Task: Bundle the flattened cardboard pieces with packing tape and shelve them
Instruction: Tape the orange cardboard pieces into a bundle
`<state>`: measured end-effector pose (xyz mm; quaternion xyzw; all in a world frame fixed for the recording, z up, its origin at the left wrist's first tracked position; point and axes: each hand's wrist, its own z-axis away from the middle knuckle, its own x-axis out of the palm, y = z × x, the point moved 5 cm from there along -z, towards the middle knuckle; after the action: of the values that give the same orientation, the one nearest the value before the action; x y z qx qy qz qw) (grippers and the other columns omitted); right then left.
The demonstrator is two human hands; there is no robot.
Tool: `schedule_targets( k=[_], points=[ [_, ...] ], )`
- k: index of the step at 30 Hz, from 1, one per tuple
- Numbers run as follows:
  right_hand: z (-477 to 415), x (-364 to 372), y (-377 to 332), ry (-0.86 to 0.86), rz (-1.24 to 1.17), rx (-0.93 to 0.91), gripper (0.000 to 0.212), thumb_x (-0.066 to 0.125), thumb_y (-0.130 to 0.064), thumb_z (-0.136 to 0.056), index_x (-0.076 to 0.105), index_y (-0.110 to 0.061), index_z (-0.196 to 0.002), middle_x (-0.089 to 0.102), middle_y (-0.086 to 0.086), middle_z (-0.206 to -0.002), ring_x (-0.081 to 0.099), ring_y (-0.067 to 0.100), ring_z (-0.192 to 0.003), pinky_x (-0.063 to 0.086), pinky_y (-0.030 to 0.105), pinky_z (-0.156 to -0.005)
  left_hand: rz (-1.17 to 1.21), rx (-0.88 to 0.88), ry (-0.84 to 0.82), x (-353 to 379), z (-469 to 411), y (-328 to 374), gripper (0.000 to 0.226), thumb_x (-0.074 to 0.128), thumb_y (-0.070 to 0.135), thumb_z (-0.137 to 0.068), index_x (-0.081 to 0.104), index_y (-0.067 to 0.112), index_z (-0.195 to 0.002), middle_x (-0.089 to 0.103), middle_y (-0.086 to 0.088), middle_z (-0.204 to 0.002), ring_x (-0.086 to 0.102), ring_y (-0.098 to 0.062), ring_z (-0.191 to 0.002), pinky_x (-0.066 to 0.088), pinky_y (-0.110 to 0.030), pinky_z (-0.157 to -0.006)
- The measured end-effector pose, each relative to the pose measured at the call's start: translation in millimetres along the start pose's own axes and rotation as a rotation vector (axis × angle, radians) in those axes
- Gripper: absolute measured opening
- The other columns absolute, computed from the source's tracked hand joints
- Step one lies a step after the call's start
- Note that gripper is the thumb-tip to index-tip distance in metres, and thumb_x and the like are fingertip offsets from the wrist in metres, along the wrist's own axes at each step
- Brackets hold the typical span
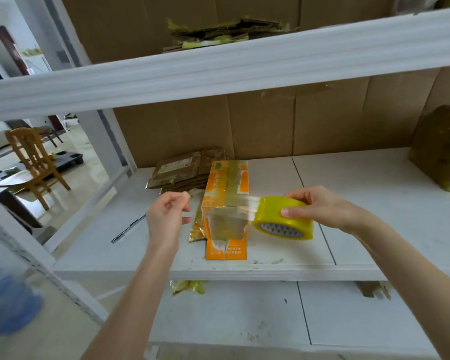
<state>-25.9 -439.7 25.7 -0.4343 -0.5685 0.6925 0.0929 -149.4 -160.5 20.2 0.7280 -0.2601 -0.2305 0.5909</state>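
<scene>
- The upper shelf beam crosses the whole view above my work. On the board behind it lies a ragged pile of flattened cardboard with greenish tape ends.
- A brown cardboard backing closes the rear of the bay.
- On the middle shelf, a stack of flattened brown cardboard lies at the back left, glossy with tape, just behind the orange bundle.
- A dark, slim pen-like rod lies on the shelf left of my left hand.
- A tape-wrapped brown parcel stands at the far right, well apart from the hands.
- The orange cardboard bundle lies flat near the shelf's front edge, between my hands. It is printed, creased, and banded with shiny tape along and across it.
- A clear strip of tape runs taut from the bundle's right side to the yellow tape roll.
- My right hand grips the roll, thumb on its outer face and fingers over the top, holding it tilted just right of the bundle.
- My left hand hovers at the bundle's left, fingers curled with thumb near fingertip. I cannot tell whether it pinches anything.
- The white shelf boards are scuffed, with open surface right of the roll.
- The lower shelf shows below the front edge.
- Beyond the white upright at left stands a wooden chair on a glossy floor.
</scene>
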Motion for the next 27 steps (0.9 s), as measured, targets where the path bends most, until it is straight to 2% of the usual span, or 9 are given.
schedule_targets(
  k=[2, 3, 5, 7, 9, 12, 17, 22, 27],
  points=[
    [-3.0, -3.0, -2.0, 0.085, 0.219, 0.029, 0.023, 0.071, -0.041, -0.082, 0.073, -0.025, -0.099, 0.068, -0.011, -0.085, 0.063, 0.01, -0.079, 0.045, 0.009, -0.062, 0.006, 0.009, 0.017, -7.4, -1.3, -2.8, 0.015, 0.065, 0.014, -0.088, 0.069, 0.022, -0.076, 0.061, 0.0, -0.067, 0.059, 0.001, -0.058, 0.049, -0.015, -0.048],
    [-4.2, -3.1, -3.6, 0.132, 0.301, 0.041, 0.025, 0.069, -0.04, -0.084, 0.071, -0.028, -0.107, 0.065, -0.016, -0.088, 0.061, 0.006, -0.08, 0.043, 0.008, -0.062, -0.001, 0.022, 0.008, -9.3, -1.8, -3.7, 0.017, 0.065, 0.013, -0.089, 0.069, 0.023, -0.076, 0.061, 0.001, -0.067, 0.058, 0.002, -0.057, 0.049, -0.015, -0.048],
    [-7.4, -0.6, -4.8, 0.227, 0.43, 0.06, 0.036, 0.066, -0.044, -0.086, 0.064, -0.035, -0.12, 0.059, -0.016, -0.102, 0.056, 0.005, -0.091, 0.046, 0.019, -0.073, 0.003, 0.035, -0.001, -11.6, -1.6, -6.6, 0.018, 0.064, 0.014, -0.089, 0.068, 0.024, -0.075, 0.06, 0.002, -0.066, 0.057, 0.003, -0.058, 0.049, -0.015, -0.049],
    [-9.1, 4.5, -4.6, 0.315, 0.529, 0.105, 0.034, 0.062, -0.049, -0.087, 0.06, -0.044, -0.12, 0.059, -0.012, -0.11, 0.052, 0.01, -0.1, 0.044, 0.028, -0.075, 0.004, 0.035, 0.013, -11.7, -0.4, -12.2, 0.016, 0.064, 0.016, -0.09, 0.067, 0.024, -0.076, 0.06, 0.002, -0.069, 0.057, 0.002, -0.059, 0.049, -0.015, -0.049],
    [-12.0, 10.2, -3.2, 0.388, 0.565, 0.141, 0.03, 0.059, -0.05, -0.088, 0.06, -0.047, -0.118, 0.062, -0.008, -0.11, 0.052, 0.014, -0.097, 0.038, 0.026, -0.067, 0.002, 0.032, 0.039, -11.8, 0.1, -18.7, 0.015, 0.064, 0.017, -0.09, 0.066, 0.025, -0.077, 0.061, 0.002, -0.072, 0.058, 0.002, -0.06, 0.049, -0.014, -0.049],
    [-15.8, 16.9, -3.9, 0.475, 0.626, 0.178, 0.025, 0.056, -0.053, -0.089, 0.06, -0.048, -0.114, 0.061, -0.007, -0.099, 0.048, 0.015, -0.085, 0.031, 0.022, -0.054, 0.029, 0.017, 0.073, -14.0, -1.9, -27.5, 0.015, 0.064, 0.017, -0.09, 0.065, 0.027, -0.078, 0.062, 0.002, -0.074, 0.059, 0.004, -0.062, 0.048, -0.014, -0.049],
    [-17.7, 30.1, 4.0, 0.564, 0.613, 0.197, 0.022, 0.057, -0.053, -0.089, 0.063, -0.044, -0.108, 0.058, -0.008, -0.089, 0.051, 0.017, -0.085, 0.036, 0.027, -0.061, 0.001, 0.01, 0.059, -14.5, -5.2, -42.4, 0.016, 0.063, 0.017, -0.091, 0.064, 0.028, -0.079, 0.065, 0.003, -0.079, 0.063, -0.004, -0.075, 0.047, -0.012, -0.05],
    [-22.2, 39.3, 11.0, 0.626, 0.614, 0.186, 0.021, 0.059, -0.05, -0.089, 0.064, -0.041, -0.107, 0.064, -0.007, -0.092, 0.057, 0.019, -0.089, 0.047, 0.029, -0.065, -0.029, -0.002, 0.053, -12.7, -13.7, -51.4, 0.016, 0.062, 0.018, -0.091, 0.064, 0.027, -0.079, 0.064, 0.005, -0.079, 0.062, -0.002, -0.073, 0.047, -0.011, -0.049],
    [-34.5, 41.8, 20.3, 0.637, 0.623, 0.213, 0.017, 0.058, -0.048, -0.091, 0.062, -0.039, -0.104, 0.06, -0.007, -0.083, 0.049, 0.016, -0.077, 0.041, 0.026, -0.059, -0.096, -0.021, 0.028, -5.1, -28.7, -63.4, 0.006, 0.06, 0.019, -0.093, 0.065, 0.018, -0.09, 0.063, 0.005, -0.079, 0.06, -0.005, -0.072, 0.048, -0.013, -0.05]
  ],
)
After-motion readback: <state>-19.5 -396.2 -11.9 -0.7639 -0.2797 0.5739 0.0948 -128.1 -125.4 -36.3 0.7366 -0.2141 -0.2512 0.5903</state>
